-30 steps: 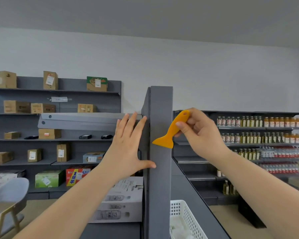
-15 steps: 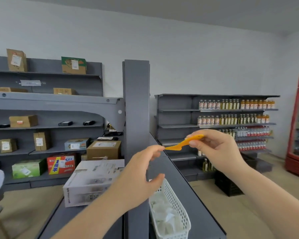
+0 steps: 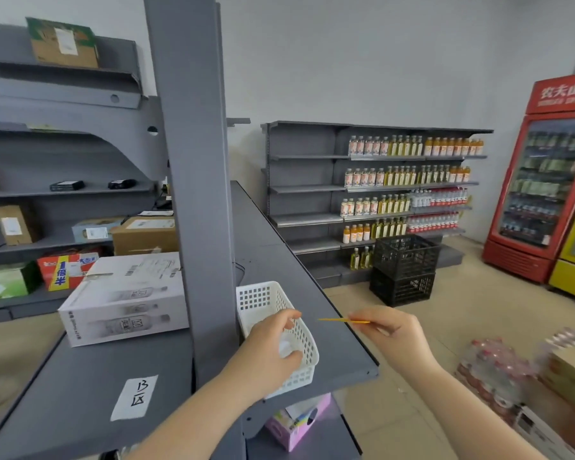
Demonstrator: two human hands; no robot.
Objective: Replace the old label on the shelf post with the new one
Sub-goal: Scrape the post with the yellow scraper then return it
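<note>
The grey shelf post [image 3: 193, 161] rises in the middle of the view, its face bare. A white label with handwritten marks [image 3: 135, 397] lies flat on the grey shelf [image 3: 80, 386] left of the post. My left hand [image 3: 273, 346] hovers over the white plastic basket [image 3: 304, 343] right of the post, fingers curled; whether it pinches anything is unclear. My right hand [image 3: 389, 333] holds the orange scraper [image 3: 339, 320] edge-on, its blade pointing left above the shelf's front edge.
A white carton [image 3: 127, 297] lies on the shelf left of the post. A pink box [image 3: 296, 423] sits on the shelf below. Black crates [image 3: 404, 270], shelves of bottles [image 3: 405, 180] and a red fridge [image 3: 545, 194] stand at the right. Bottle packs [image 3: 498, 363] lie on the floor.
My view has dropped from the post's top to the shelf. Both hands came down off the post; the left moved over the basket, the right lowered the scraper to shelf height.
</note>
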